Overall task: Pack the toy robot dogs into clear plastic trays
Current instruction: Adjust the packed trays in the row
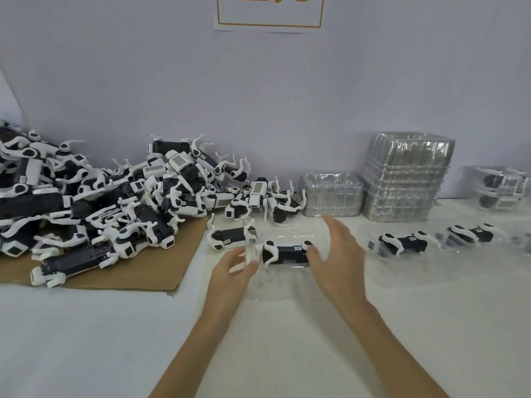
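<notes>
- Lower centre: left hand, fingers curled at the left end of a toy dog. Blur hides whether they pinch the dog, the plastic or nothing.
- Beside it: right hand, fingers spread and gripping nothing, thumb at the dog's right end.
- Between the hands: the dog lies in a clear tray. Its long axis runs left to right across the frame, and each hand is nearest its own end. Seating it probably calls for a press at both ends.
- Right of centre: packed trays, side by side, one dog in each.
- Just behind the left hand: one loose dog.
- Left: heap of dogs on a cardboard sheet.
- Upper right: stacks of empty trays.
- Writing: small stickers on the dogs, too small to read. An orange-bordered wall sign sits at the top edge, its text cropped.
</notes>
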Action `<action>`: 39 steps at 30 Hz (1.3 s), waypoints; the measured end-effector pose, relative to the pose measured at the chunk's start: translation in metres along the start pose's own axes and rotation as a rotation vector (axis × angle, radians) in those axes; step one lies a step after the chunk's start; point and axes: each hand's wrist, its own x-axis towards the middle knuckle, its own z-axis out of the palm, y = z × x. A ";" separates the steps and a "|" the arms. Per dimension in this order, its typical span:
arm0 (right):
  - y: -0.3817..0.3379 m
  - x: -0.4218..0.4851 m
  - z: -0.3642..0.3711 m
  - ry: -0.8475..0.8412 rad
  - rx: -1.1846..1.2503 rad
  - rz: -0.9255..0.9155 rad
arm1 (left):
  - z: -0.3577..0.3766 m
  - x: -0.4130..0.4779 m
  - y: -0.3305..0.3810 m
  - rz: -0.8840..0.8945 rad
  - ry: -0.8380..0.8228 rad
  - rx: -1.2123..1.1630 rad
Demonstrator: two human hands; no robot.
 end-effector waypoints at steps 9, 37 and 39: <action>-0.028 -0.025 0.015 -0.397 -0.137 -0.318 | 0.011 -0.005 -0.002 0.021 -0.142 0.140; 0.048 0.022 -0.029 0.024 -0.131 0.243 | 0.016 -0.004 -0.012 0.026 -0.125 0.193; 0.049 0.023 -0.029 0.062 -0.130 0.267 | 0.016 -0.004 -0.011 0.019 -0.121 0.192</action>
